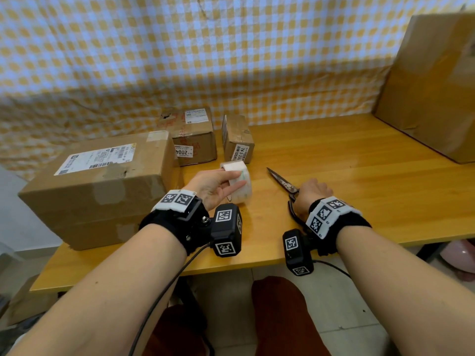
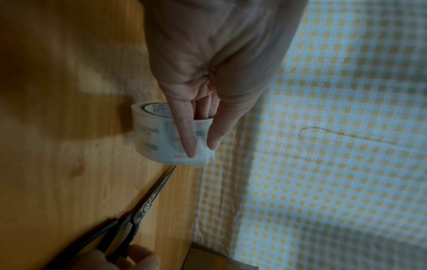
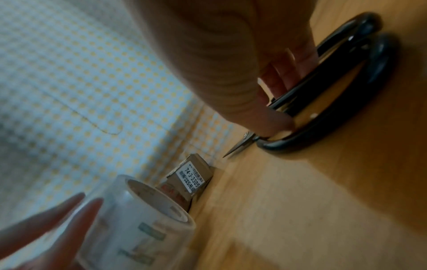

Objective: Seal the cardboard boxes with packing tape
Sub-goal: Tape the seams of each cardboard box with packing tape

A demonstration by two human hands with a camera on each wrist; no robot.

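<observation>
My left hand (image 1: 231, 179) holds a roll of clear packing tape (image 1: 243, 191) upright on the wooden table (image 1: 359, 201). In the left wrist view the left hand (image 2: 202, 148) has fingers inside the core of the tape roll (image 2: 150, 138), with thumb and forefinger on its outside. Black-handled scissors (image 1: 285, 185) lie closed on the table to the right, blades pointing away. My right hand (image 1: 312, 192) grips their handles; the right wrist view shows the hand (image 3: 277, 109) curled into the loops of the scissors (image 3: 346, 127). A large labelled cardboard box (image 1: 102, 191) sits at the left.
Behind the tape stand a medium box (image 1: 195, 140) and a small box (image 1: 237, 140), both labelled and against the checked cloth. A tall cardboard box (image 1: 437, 86) fills the far right corner. The table's front edge runs just under my wrists.
</observation>
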